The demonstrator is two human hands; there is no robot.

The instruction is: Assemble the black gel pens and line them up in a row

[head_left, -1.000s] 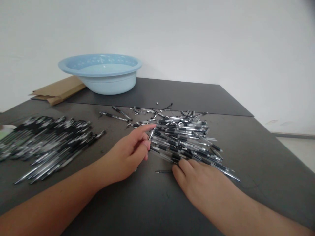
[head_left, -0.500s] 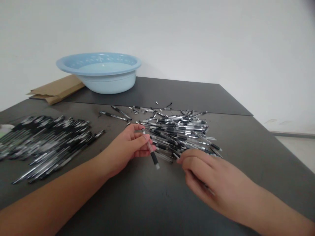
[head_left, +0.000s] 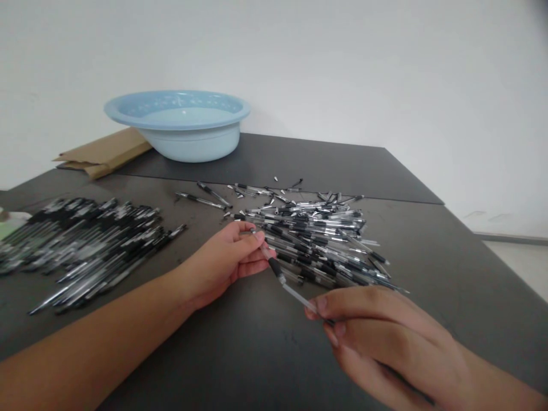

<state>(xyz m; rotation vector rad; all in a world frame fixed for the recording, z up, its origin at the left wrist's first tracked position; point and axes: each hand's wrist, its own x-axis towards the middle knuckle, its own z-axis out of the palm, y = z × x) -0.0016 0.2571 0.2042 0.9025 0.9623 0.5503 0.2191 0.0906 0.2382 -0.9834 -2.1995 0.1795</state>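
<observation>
My left hand [head_left: 233, 254] is closed on a clear pen barrel [head_left: 274, 265] with a black grip, its lower end pointing toward my right hand. Pinched between thumb and fingers of my right hand [head_left: 381, 337] is a thin whitish pen refill [head_left: 298, 297], whose far end meets the barrel's open end. How far it sits inside the barrel I cannot tell. A dark tip shows by the right fingertips. Just beyond both hands lies a loose pile of clear and black pen parts [head_left: 308, 231].
Many pens lie side by side in a heap [head_left: 107, 240] at the left. A pale blue basin [head_left: 192, 140] stands at the back, near a folded brown paper bag [head_left: 107, 151]. Small loose tips and two pens lie behind the pile on the dark table [head_left: 257, 354].
My right hand has moved from the pile's near edge toward me and brought a refill to the barrel's end. My left hand still holds the barrel, nearly in place.
</observation>
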